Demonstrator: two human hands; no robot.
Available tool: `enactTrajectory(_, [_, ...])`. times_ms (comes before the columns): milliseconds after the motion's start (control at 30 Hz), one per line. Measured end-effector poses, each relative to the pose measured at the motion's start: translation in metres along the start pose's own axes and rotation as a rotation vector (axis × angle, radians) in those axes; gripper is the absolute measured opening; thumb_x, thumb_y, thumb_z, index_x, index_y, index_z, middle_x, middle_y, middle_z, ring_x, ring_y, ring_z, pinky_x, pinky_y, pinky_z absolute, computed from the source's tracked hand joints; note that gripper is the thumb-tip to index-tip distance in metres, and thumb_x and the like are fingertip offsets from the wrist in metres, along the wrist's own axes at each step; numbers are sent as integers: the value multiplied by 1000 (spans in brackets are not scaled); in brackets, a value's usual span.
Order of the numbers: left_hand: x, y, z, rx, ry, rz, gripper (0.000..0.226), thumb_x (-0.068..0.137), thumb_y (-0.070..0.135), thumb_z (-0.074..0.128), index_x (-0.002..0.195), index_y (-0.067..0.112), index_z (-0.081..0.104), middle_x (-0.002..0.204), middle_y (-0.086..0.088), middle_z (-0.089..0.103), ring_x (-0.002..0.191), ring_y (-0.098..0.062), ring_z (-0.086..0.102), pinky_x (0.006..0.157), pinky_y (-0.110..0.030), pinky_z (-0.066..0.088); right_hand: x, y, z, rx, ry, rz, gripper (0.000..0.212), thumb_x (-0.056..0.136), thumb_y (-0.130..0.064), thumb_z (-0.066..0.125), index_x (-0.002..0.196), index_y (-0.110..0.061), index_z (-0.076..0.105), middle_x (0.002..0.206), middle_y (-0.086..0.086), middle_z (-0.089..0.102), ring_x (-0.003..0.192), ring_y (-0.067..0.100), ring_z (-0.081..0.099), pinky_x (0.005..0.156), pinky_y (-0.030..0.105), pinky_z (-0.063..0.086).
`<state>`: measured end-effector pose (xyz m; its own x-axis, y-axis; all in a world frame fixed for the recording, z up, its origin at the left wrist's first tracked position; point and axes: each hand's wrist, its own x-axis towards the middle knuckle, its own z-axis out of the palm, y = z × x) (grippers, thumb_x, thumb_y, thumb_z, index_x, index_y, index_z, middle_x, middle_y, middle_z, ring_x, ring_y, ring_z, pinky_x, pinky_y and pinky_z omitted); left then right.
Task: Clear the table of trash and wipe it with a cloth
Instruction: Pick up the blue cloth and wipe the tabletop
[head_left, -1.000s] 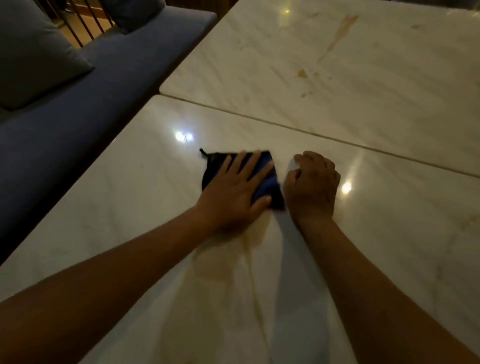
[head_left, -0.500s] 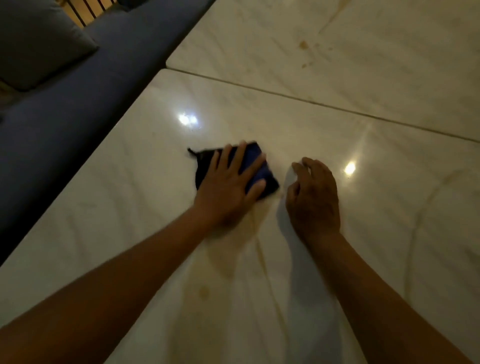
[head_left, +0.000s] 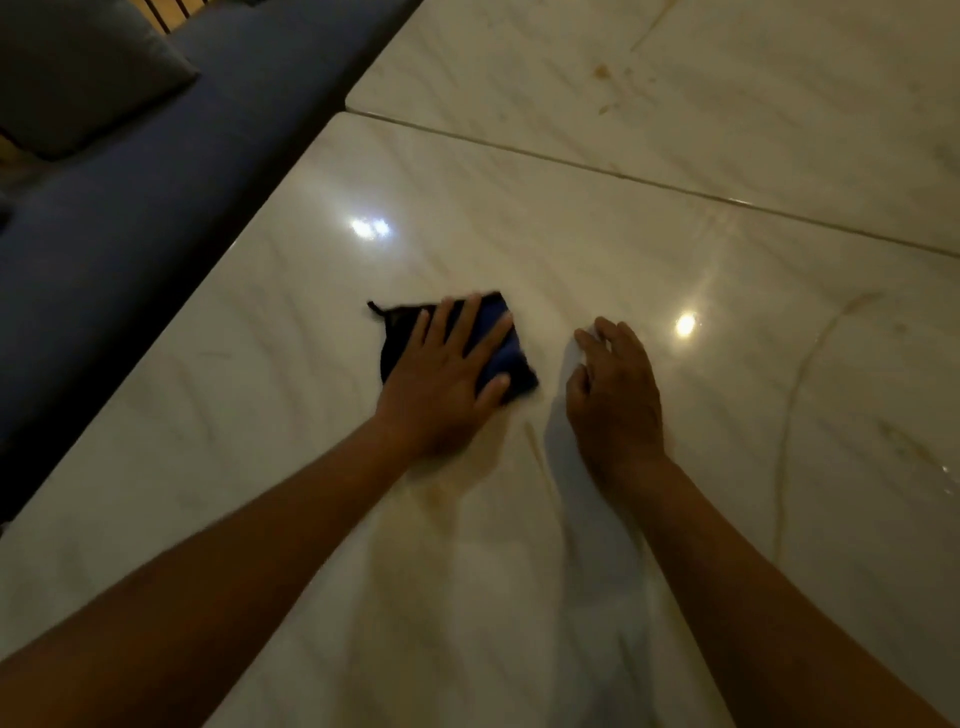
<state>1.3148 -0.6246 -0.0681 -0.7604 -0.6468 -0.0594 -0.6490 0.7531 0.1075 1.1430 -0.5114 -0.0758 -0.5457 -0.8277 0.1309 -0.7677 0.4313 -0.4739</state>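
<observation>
Wiping step, by the look of it — no trash shows on the near bench (head_left: 571, 234), and the cloth (head_left: 506, 353), dark blue and folded, lies flat on it under the left hand (head_left: 441, 384), whose fingers (head_left: 460, 325) are spread straight and press it down. Right hand (head_left: 613, 395) rests on the bench just beside the cloth, apart from it, fingers loosely curled and holding nothing. Next move likely calls for steady downward pressure while the cloth is swept over unwiped marble — perhaps toward the brown marks on the far bench (head_left: 675, 78).
</observation>
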Motion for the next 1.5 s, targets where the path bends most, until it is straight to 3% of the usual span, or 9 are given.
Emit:
enactTrajectory(233, [-135, -18, 3, 65, -90, 273, 67, 100, 61, 27, 159, 36, 7, 168, -7, 2, 153, -35, 2, 123, -53, 6, -84, -50, -6, 30, 26, -73, 40, 89, -9, 48, 126, -11, 65, 136, 11, 58, 132, 30, 47, 112, 45, 38])
enactTrajectory(300, [-103, -40, 0, 60, -28, 106, 68, 98, 62, 24, 158, 33, 17, 166, -10, 13, 150, -39, 15, 119, -59, 17, -110, -65, 0, 30, 53, -103, 39, 89, -10, 49, 124, -11, 65, 134, 11, 60, 131, 30, 48, 111, 47, 39])
enactTrajectory(433, [-94, -44, 4, 3, -22, -195, 72, 95, 64, 8, 159, 31, 1, 167, -10, -5, 152, -36, -3, 123, -51, 0, -153, -84, 14, -56, 10, -124, 39, 90, -13, 47, 125, -9, 64, 133, 12, 61, 129, 30, 51, 111, 47, 39])
enactTrajectory(667, [-299, 15, 13, -40, -28, 5, 70, 100, 62, 28, 160, 30, 8, 167, -8, -1, 153, -34, -3, 122, -54, 8, -209, -95, 7, -87, -1, -137, 48, 87, -19, 36, 122, -4, 66, 129, 15, 63, 123, 31, 56, 106, 45, 44])
enactTrajectory(767, [-293, -21, 10, 29, -49, 156, 69, 99, 61, 32, 159, 33, 13, 167, -9, 8, 153, -36, 6, 122, -53, 9, -231, -106, 6, -101, -47, -247, 48, 87, -19, 37, 123, -4, 66, 130, 16, 62, 123, 31, 57, 106, 46, 45])
enactTrajectory(867, [-248, -60, 8, 33, -7, -117, 70, 95, 62, 26, 158, 32, 19, 165, -13, 18, 149, -41, 19, 120, -54, 14, -240, -109, 11, -79, -74, -238, 49, 88, -20, 37, 128, -5, 62, 135, 15, 59, 128, 31, 52, 110, 46, 41])
enactTrajectory(967, [-240, -55, 10, -28, 12, -423, 75, 94, 65, 13, 160, 29, 8, 167, -13, 1, 151, -39, 3, 122, -53, 1, -241, -106, 10, -95, -115, -249, 47, 92, -18, 41, 133, -5, 58, 140, 16, 54, 133, 32, 48, 113, 45, 37])
enactTrajectory(1267, [-371, 56, 27, -38, 24, -43, 71, 98, 63, 33, 159, 31, 15, 167, -9, 8, 153, -35, 5, 123, -53, 7, -265, -78, -14, -196, -235, -431, 51, 96, -27, 36, 140, -5, 50, 146, 17, 48, 137, 31, 42, 116, 39, 31])
enactTrajectory(1500, [-333, 60, 29, -72, 67, -623, 76, 96, 65, 14, 160, 26, 7, 167, -13, -2, 152, -39, -1, 122, -55, 2, -265, -48, -44, -55, -323, -521, 40, 95, -19, 52, 132, -7, 59, 138, 13, 55, 130, 29, 49, 108, 37, 39])
